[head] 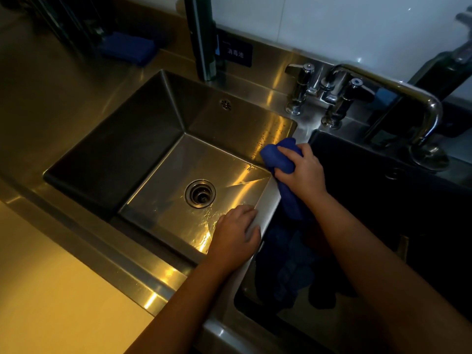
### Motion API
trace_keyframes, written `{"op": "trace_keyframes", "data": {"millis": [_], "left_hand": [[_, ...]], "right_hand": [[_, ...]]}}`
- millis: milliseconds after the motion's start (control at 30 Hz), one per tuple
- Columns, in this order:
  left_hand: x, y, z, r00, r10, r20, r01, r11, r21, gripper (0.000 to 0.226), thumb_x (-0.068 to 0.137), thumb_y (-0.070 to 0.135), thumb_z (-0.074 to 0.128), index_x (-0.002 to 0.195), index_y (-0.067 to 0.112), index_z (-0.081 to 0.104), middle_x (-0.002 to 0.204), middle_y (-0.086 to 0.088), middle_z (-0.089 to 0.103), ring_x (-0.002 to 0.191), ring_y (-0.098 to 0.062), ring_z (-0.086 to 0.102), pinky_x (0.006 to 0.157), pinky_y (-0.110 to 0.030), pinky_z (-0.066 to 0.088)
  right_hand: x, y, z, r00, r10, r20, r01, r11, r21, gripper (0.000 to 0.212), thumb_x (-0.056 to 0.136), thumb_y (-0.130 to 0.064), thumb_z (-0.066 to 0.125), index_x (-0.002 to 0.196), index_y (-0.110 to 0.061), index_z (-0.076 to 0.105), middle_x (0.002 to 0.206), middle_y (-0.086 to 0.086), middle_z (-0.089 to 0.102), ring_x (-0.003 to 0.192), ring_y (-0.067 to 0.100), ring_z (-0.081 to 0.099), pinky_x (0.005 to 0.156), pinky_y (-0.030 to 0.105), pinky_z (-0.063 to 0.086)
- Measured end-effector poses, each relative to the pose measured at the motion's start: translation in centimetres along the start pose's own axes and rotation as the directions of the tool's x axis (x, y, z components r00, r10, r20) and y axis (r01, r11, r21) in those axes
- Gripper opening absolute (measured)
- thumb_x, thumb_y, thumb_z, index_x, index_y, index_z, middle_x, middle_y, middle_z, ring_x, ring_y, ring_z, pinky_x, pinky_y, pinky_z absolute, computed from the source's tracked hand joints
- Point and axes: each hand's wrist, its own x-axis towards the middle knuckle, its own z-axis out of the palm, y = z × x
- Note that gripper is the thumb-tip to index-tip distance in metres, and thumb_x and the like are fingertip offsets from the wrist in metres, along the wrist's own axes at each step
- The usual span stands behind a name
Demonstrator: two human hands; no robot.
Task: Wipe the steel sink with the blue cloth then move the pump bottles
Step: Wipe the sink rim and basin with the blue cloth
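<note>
The steel sink fills the middle of the view, with a round drain in its wet floor. My right hand grips the bunched blue cloth against the top of the sink's right wall, by the divider ridge. The cloth's tail hangs down into the dark basin on the right. My left hand rests with relaxed fingers on the divider ridge at the sink's near right corner, holding nothing. A dark pump bottle stands at the far right by the wall.
A chrome tap with two handles and a long spout stands behind the divider. A dark post rises behind the sink. A folded blue cloth lies on the back left counter. More dark cloths lie in the right basin.
</note>
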Motion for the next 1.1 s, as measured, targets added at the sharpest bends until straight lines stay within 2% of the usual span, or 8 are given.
{"op": "trace_keyframes", "data": {"millis": [200,400,500,600,700,933,1000,1100], "left_hand": [[-0.2,-0.1,0.1,0.999,0.031,0.018,-0.031,0.999,0.01,0.05,0.083,0.032,0.045,0.128,0.011,0.052,0.129,-0.004,0.052,0.115,-0.016,0.043,0.094,-0.03,0.026],[-0.8,-0.5,0.1,1.0,0.007,0.021,-0.007,1.0,-0.011,0.057,0.082,0.04,0.038,0.13,0.013,0.049,0.132,-0.004,0.05,0.118,-0.017,0.043,0.098,-0.039,0.032],[-2.0,-0.8,-0.2,1.0,-0.011,0.006,0.011,1.0,-0.017,0.06,0.08,0.044,0.034,0.128,0.013,0.051,0.128,-0.004,0.053,0.115,-0.018,0.046,0.094,-0.033,0.03],[-3.2,-1.3,-0.9,0.998,-0.052,-0.032,0.051,0.998,-0.023,0.049,0.085,0.035,0.043,0.127,0.012,0.053,0.128,-0.004,0.054,0.116,-0.02,0.045,0.092,-0.028,0.026],[-4.2,-2.0,-1.6,0.994,-0.091,-0.053,0.089,0.995,-0.039,0.047,0.084,0.031,0.047,0.126,0.013,0.053,0.129,-0.003,0.052,0.118,-0.018,0.043,0.096,-0.032,0.029],[-5.0,-3.4,-3.5,0.999,-0.002,-0.051,0.002,1.0,-0.002,0.042,0.084,0.031,0.047,0.12,0.01,0.057,0.122,-0.008,0.057,0.112,-0.024,0.049,0.092,-0.046,0.04],[-5.0,-3.9,-4.2,0.998,0.033,-0.045,-0.032,0.999,0.008,0.045,0.084,0.034,0.043,0.118,0.01,0.058,0.119,-0.009,0.058,0.11,-0.025,0.051,0.092,-0.045,0.04],[-4.8,-4.8,-5.7,0.998,0.047,-0.031,-0.046,0.999,0.028,0.043,0.084,0.029,0.046,0.122,0.01,0.057,0.124,-0.008,0.056,0.114,-0.024,0.048,0.095,-0.038,0.03]], "right_hand": [[4.6,1.9,-1.1,0.995,0.097,-0.005,-0.097,0.995,-0.028,0.058,0.078,-0.032,0.065,0.132,-0.027,0.047,0.133,0.015,0.04,0.112,0.041,0.048,0.097,0.044,0.039],[4.5,1.5,-1.4,0.993,0.111,0.028,-0.109,0.99,-0.087,0.057,0.08,-0.033,0.061,0.135,-0.027,0.044,0.135,0.018,0.037,0.11,0.045,0.049,0.094,0.046,0.042],[2.5,0.4,-1.3,0.993,0.107,0.051,-0.1,0.988,-0.121,0.057,0.082,-0.034,0.06,0.136,-0.027,0.042,0.136,0.018,0.036,0.11,0.045,0.048,0.092,0.046,0.042],[-0.8,-1.1,-0.6,0.995,0.083,0.063,-0.076,0.991,-0.107,0.058,0.082,-0.035,0.061,0.135,-0.026,0.042,0.137,0.017,0.036,0.109,0.043,0.048,0.09,0.046,0.042],[-4.1,-3.0,0.0,0.992,0.096,0.078,-0.086,0.989,-0.12,0.06,0.08,-0.039,0.062,0.136,-0.027,0.041,0.136,0.017,0.036,0.107,0.042,0.048,0.088,0.045,0.044],[-10.2,-6.7,0.8,0.983,0.135,0.125,-0.12,0.986,-0.118,0.068,0.079,-0.043,0.064,0.138,-0.027,0.035,0.139,0.013,0.032,0.109,0.034,0.047,0.09,0.042,0.045],[-11.7,-7.5,1.1,0.982,0.145,0.122,-0.136,0.988,-0.079,0.065,0.079,-0.038,0.065,0.137,-0.027,0.037,0.139,0.011,0.033,0.11,0.033,0.047,0.091,0.041,0.044],[-13.2,-8.5,1.4,0.971,0.191,0.142,-0.185,0.981,-0.053,0.066,0.079,-0.035,0.066,0.137,-0.028,0.037,0.139,0.009,0.033,0.112,0.03,0.046,0.095,0.039,0.042]]}}
